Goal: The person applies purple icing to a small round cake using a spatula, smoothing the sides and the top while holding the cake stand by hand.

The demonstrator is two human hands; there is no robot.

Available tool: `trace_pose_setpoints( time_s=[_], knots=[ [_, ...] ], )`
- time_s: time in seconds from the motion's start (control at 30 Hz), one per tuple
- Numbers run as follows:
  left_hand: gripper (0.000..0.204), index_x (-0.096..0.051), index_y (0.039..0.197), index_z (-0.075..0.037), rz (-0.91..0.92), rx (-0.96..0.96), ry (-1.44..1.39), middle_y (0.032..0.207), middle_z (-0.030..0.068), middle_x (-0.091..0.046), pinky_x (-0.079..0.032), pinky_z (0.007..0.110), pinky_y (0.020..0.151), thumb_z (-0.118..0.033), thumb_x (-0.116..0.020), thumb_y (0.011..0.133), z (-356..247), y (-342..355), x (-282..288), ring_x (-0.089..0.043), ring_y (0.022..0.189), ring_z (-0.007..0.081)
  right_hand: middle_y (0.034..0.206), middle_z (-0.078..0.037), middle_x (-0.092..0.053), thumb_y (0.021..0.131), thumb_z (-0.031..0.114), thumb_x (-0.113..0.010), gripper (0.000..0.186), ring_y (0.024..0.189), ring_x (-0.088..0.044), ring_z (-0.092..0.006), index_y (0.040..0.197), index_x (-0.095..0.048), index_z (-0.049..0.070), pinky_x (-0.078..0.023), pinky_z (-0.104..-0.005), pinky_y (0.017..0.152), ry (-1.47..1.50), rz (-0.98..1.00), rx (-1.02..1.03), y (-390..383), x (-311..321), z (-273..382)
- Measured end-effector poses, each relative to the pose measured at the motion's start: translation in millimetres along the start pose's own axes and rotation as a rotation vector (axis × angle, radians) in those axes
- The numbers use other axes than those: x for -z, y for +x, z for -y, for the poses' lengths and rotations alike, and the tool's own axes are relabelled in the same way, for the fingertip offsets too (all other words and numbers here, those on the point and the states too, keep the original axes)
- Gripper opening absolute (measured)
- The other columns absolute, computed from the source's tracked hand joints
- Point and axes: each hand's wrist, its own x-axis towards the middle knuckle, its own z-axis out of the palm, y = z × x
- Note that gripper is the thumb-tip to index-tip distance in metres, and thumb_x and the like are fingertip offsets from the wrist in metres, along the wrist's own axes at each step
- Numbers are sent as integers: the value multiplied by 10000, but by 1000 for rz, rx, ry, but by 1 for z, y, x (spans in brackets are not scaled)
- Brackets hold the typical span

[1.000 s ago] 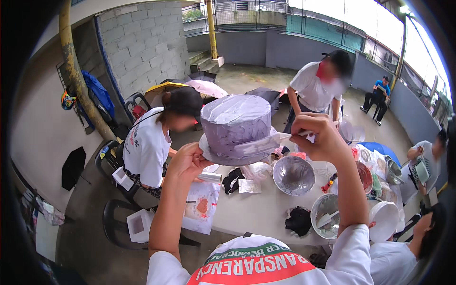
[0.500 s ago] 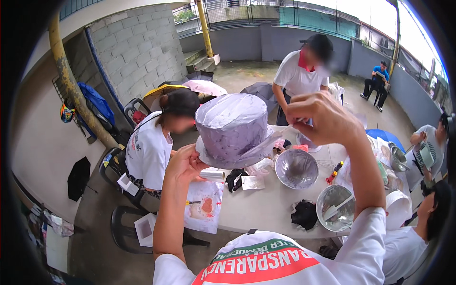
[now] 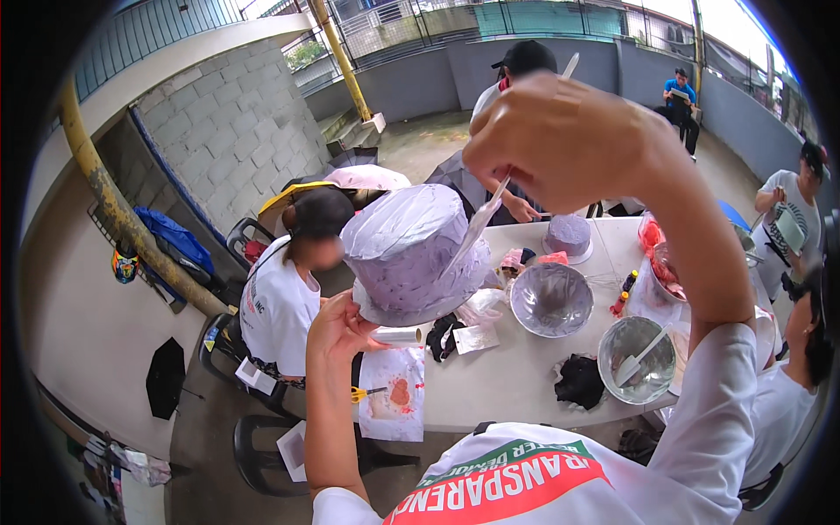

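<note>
A round cake (image 3: 407,249) coated in rough lavender icing is lifted above the table, leaning slightly. My left hand (image 3: 337,328) grips the edge of the cake board (image 3: 385,315) beneath it from the left. Above and to the right, my right hand (image 3: 569,136) is closed round a pale spatula (image 3: 477,226). The spatula's blade slants down against the cake's right side, and its other end sticks up past my knuckles. Below the cake lies a white paper roll (image 3: 398,336).
The white table (image 3: 490,385) bears a lavender-smeared bowl (image 3: 551,299), a metal bowl (image 3: 637,360) with a spatula, black cloth (image 3: 579,381), yellow scissors (image 3: 359,394) and a smaller lavender cake (image 3: 569,236). A person (image 3: 280,297) sits close on the left; others are across and right.
My right hand has risen nearer the view, and the spatula now stands steeper against the cake's side. The cake tilts more. The smaller cake across the table now shows more fully.
</note>
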Motion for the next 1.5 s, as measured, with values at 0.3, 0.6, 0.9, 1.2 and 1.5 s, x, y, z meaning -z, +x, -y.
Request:
trace_pose_setpoints(
  time_s=[0.3,0.6,0.9,1.2,1.5],
  knots=[
    [92,-595,869,19,-79,-33,-46,863,121,-673,-595,455,700,-56,-543,865,2,9,14,-677,765,237,642,-136,-586,577,-50,-557,70,637,-601,-301,617,-582,2,-472,-393,602,-28,65,92,13,-22,3],
    [138,-601,894,-55,19,46,8,933,101,-672,-525,564,779,-175,-534,901,-1,-3,2,-668,880,264,632,-112,-592,524,-6,-616,118,686,-605,-300,636,-614,30,-459,-401,638,-21,101,-2,14,10,5],
    [155,-579,877,-2,6,67,16,875,88,-656,-522,555,808,-147,-527,898,0,2,-1,-666,864,297,629,-120,-593,487,6,-639,149,666,-600,-299,634,-619,14,-466,-387,641,-156,356,-51,35,6,4],
    [89,-582,849,-64,-78,1,61,762,35,-627,-302,763,796,-152,-574,863,0,6,23,-667,849,333,711,-105,-640,546,-52,-585,229,762,-631,-264,723,-685,54,-480,-383,738,-164,315,3,38,5,4],
    [117,-573,867,-14,-161,-3,161,885,83,-627,-475,607,790,-100,-505,827,2,-2,-4,-670,825,297,698,-102,-570,542,-35,-597,136,788,-579,-281,663,-583,25,-459,-383,707,-356,162,83,45,40,0]
  ],
)
